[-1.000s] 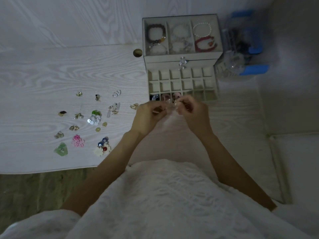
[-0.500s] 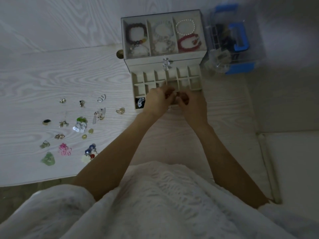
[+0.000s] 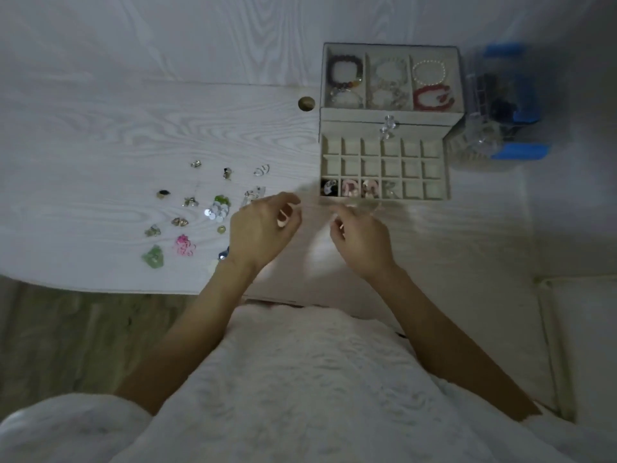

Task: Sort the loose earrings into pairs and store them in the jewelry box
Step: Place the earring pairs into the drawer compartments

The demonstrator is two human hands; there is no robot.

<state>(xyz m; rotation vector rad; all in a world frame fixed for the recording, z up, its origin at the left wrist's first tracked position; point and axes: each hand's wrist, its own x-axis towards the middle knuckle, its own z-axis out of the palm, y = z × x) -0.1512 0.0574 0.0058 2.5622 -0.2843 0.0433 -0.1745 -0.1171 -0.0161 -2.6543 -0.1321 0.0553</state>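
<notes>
Hovering hands: both hung just in front of the jewelry box (image 3: 384, 125), the left hand (image 3: 262, 230) nearer the loose pieces, the right hand (image 3: 362, 240) below the drawer's front edge
Left grip: fingers loosely curled with thumb and forefinger apart; nothing was visible between them
Right grip: fingers curled toward the palm; whether they pinched a small piece could not be told, as the fingertips were blurred
Open drawer (image 3: 384, 170): pulled out from the box's lower front, its near row holding a dark piece in the leftmost cell, pink pieces in the next two and something pale in the fourth; the other cells looked bare
Loose earrings (image 3: 200, 212): scattered on the white table (image 3: 100, 135) well to the left of the box, among them a green cluster (image 3: 153, 257), a pink one (image 3: 183, 245) and a silver sequinned one (image 3: 217, 210)
Top tray: bracelets (image 3: 387, 80) lay in three sections at the back of the box
Step in hand, as judged: choosing the next matching pair, with most of the sorting left
Doing it well: find both mates by colour and shape before lifting; pinch each by its body, not its hook; carry them low to the box and drop both into one vacant cell beside the filled ones, keeping sleeves off the scattered pieces
</notes>
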